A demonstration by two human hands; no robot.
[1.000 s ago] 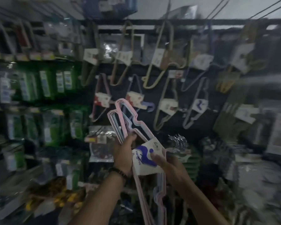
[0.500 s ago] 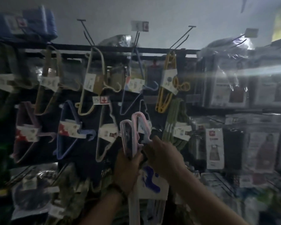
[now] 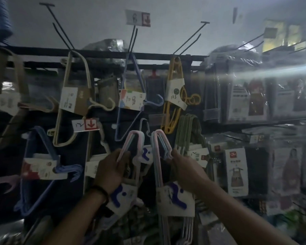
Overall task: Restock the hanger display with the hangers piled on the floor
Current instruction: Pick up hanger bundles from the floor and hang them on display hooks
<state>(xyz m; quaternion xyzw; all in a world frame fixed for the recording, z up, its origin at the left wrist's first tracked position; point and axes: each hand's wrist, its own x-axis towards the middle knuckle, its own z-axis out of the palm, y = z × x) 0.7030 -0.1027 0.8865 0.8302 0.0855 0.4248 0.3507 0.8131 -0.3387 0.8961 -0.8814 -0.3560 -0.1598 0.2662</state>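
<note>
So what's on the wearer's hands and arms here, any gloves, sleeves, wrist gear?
No gloves: both hands are bare. The left hand has a dark wristband around the wrist, which may be a cord or a beaded bracelet; the frame is too dim to tell. The right hand shows no ring, watch or band. No sleeves are in view, and both forearms are bare as far as the frame shows.

Left bundle (image 3: 140, 144) and right bundle (image 3: 157, 156) held up before the display (image 3: 104, 53)
Each is pink and pale-blue hangers in a white card band with blue marks; both upright, apart; one in my left hand (image 3: 111, 168), one in my right hand (image 3: 187, 172).
</note>
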